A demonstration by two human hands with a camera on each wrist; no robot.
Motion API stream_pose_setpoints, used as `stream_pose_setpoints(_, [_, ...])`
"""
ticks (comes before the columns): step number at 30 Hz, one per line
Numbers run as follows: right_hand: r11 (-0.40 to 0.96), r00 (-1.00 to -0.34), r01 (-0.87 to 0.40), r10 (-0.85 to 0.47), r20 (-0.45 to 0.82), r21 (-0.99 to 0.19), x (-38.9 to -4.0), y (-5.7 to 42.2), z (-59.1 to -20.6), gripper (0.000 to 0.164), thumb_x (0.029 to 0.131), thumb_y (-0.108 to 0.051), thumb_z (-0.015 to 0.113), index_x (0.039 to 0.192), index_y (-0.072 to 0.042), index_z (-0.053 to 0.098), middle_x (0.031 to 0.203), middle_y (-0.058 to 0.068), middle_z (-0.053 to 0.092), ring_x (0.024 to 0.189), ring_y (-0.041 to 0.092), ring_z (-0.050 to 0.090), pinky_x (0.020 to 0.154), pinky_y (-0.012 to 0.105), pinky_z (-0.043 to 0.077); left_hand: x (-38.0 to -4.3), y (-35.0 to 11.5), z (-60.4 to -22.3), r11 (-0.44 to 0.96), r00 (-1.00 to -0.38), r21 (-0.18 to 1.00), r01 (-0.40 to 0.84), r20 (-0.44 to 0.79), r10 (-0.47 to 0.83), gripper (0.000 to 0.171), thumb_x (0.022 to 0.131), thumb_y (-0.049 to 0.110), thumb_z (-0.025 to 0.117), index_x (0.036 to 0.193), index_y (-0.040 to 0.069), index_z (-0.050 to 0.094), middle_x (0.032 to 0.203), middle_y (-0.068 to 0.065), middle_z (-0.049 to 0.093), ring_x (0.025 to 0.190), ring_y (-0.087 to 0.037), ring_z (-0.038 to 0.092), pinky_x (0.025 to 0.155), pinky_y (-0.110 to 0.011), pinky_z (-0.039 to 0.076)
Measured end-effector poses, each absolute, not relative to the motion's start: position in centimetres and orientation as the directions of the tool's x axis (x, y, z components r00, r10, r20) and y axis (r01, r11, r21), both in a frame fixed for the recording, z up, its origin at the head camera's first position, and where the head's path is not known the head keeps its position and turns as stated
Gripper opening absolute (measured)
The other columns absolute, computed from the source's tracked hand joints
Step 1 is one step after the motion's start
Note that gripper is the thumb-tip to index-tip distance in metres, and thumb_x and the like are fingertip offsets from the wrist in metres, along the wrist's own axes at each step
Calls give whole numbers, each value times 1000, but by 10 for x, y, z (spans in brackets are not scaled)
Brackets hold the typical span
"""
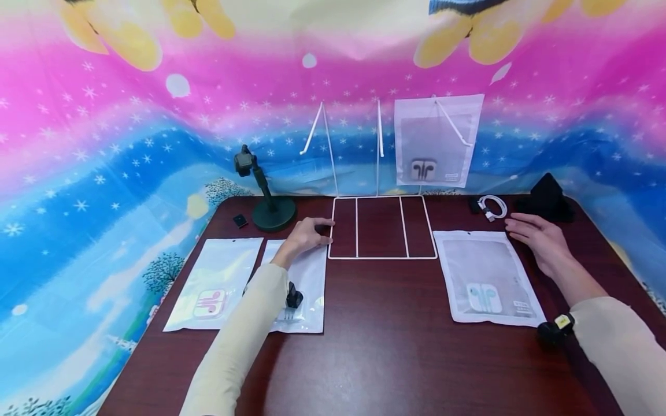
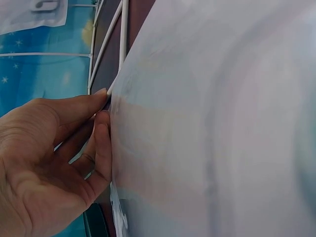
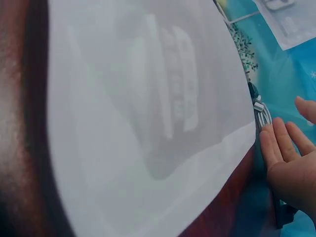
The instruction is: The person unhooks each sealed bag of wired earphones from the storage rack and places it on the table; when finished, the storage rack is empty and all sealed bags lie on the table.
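Observation:
In the head view a white wire rack (image 1: 384, 257) has its base on the table and upright prongs behind. My left hand (image 1: 306, 236) holds the left side of that base with thumb and bent fingertips, above a white zip bag (image 1: 312, 271). My right hand (image 1: 538, 240) hovers or rests, fingers extended, beside the right-hand earphone bag (image 1: 491, 260), close to a coiled white cable (image 1: 491, 209). Another earphone bag (image 1: 437, 124) hangs from the rack's right prong. The left wrist view shows the thumb and fingers (image 2: 101, 143) at the wire.
A white bag with pink earphones (image 1: 210, 277) lies at far left. Behind it stand a dark green round-based stand (image 1: 273, 214) and a small black piece (image 1: 240, 221). A black object (image 1: 546, 199) sits at the back right corner. A patterned cloth (image 1: 104, 173) surrounds the brown table (image 1: 385, 346).

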State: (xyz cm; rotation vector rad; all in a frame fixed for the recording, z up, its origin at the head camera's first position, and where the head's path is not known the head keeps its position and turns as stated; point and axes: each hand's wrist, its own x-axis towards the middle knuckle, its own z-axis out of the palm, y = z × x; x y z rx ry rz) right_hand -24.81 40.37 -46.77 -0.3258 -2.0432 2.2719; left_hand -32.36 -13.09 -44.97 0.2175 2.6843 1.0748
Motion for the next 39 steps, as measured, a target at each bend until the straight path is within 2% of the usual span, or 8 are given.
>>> stream_pose_setpoints(6, [-187, -988, 15, 149, -43, -982, -253, 398, -451, 61, 95, -17, 77, 149, -8, 49, 111, -15, 73, 100, 0, 70, 88, 17, 56, -324, -131, -450, 723, -961, 689, 53, -162, 224, 51, 94, 14, 78, 143, 21, 66, 155, -13, 51, 132, -32, 47, 112, -50, 46])
stream_pose_setpoints(10, [-215, -991, -26, 133, -3, -976, -260, 392, -433, 62, 96, -14, 75, 150, -5, 46, 114, -13, 73, 100, 0, 71, 88, 17, 56, -324, -132, -449, 724, -961, 688, 52, -163, 223, 51, 94, 14, 78, 143, 21, 66, 155, -13, 51, 132, -32, 47, 110, -48, 47])
stream_pose_setpoints(15, [-281, -992, -81, 119, 49, -956, -274, 384, -404, 55, 97, -9, 73, 146, -6, 50, 117, -6, 74, 104, 5, 71, 89, 19, 57, -323, -131, -448, 719, -962, 693, 48, -162, 220, 50, 95, 14, 77, 143, 21, 65, 155, -14, 51, 132, -33, 47, 112, -51, 45])
stream_pose_setpoints(25, [-294, -987, -141, 117, 110, -945, -303, 364, -341, 72, 95, -13, 76, 157, -5, 42, 133, 1, 66, 112, 11, 68, 93, 18, 55, -323, -130, -449, 720, -962, 693, 48, -162, 220, 51, 94, 15, 78, 143, 22, 66, 155, -14, 51, 132, -33, 47, 112, -51, 45])
stream_pose_setpoints(29, [-273, -987, -140, 111, 114, -952, -311, 354, -320, 71, 94, -16, 77, 157, -9, 44, 148, 4, 58, 122, 13, 62, 108, 23, 47, -323, -130, -451, 722, -963, 690, 52, -157, 218, 51, 93, 15, 78, 142, 22, 66, 154, -14, 52, 132, -32, 47, 113, -52, 45])
stream_pose_setpoints(32, [-236, -991, -120, 93, 100, -964, -316, 346, -306, 72, 94, -18, 76, 158, -13, 44, 159, 4, 47, 136, 16, 52, 120, 27, 34, -323, -131, -451, 722, -963, 689, 56, -154, 221, 51, 93, 14, 78, 142, 21, 66, 154, -13, 52, 132, -32, 47, 113, -51, 45])
stream_pose_setpoints(37, [-151, -997, -60, 62, 51, -987, -325, 332, -287, 76, 94, -21, 77, 161, -21, 40, 166, 0, 37, 153, 16, 32, 127, 29, 20, -322, -129, -450, 725, -963, 686, 61, -149, 223, 50, 94, 14, 77, 143, 21, 66, 155, -13, 51, 134, -32, 46, 115, -52, 42])
stream_pose_setpoints(39, [-127, -996, -41, 80, 31, -991, -327, 326, -282, 75, 93, -22, 78, 159, -23, 43, 165, -1, 38, 153, 16, 32, 127, 30, 19, -322, -129, -449, 725, -963, 686, 61, -150, 223, 50, 94, 14, 77, 143, 21, 65, 155, -13, 51, 134, -32, 46, 116, -52, 42])
